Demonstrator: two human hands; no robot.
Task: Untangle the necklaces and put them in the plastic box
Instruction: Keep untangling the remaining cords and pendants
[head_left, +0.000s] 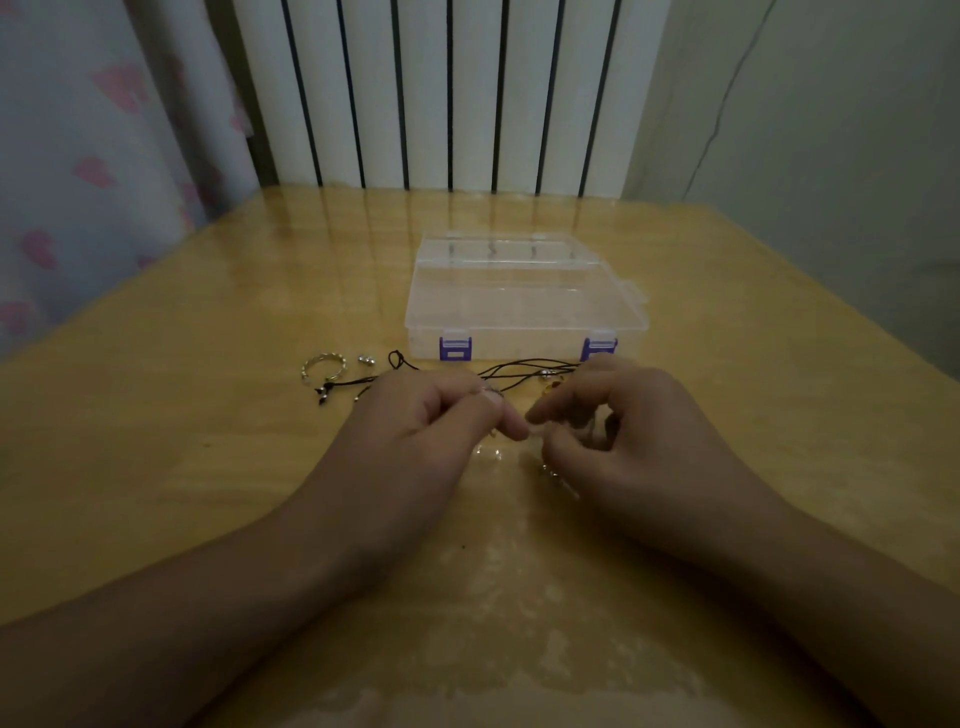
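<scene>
We have both hands down over the tangle at the near middle of the wooden table (156, 467). Our left hand (415, 426) has its fingers curled, thumb and forefinger pinching something small at the knot; our right hand (623, 415) is curled the same way, its fingertips (535, 415) almost meeting the left thumb, apparently pinching a thin strand, though the light is too dim to make out just what sits between them.

The black cord necklaces (519, 366) lie just beyond our knuckles, their long run stretching left to right across the table, parallel to the near wall of the plastic box (524, 312). One looped end (397, 358) reaches out to the left, toward a silver ring (323, 366) and a small silver bead (366, 359) lying apart from the cords.

The box sits straight ahead, just beyond the cords, lid closed and both purple latches (456, 349) facing us. It is slightly to the right of centre, so our right hand is nearer. We judge the knot not yet freed, and the lid will need opening before anything goes in.
</scene>
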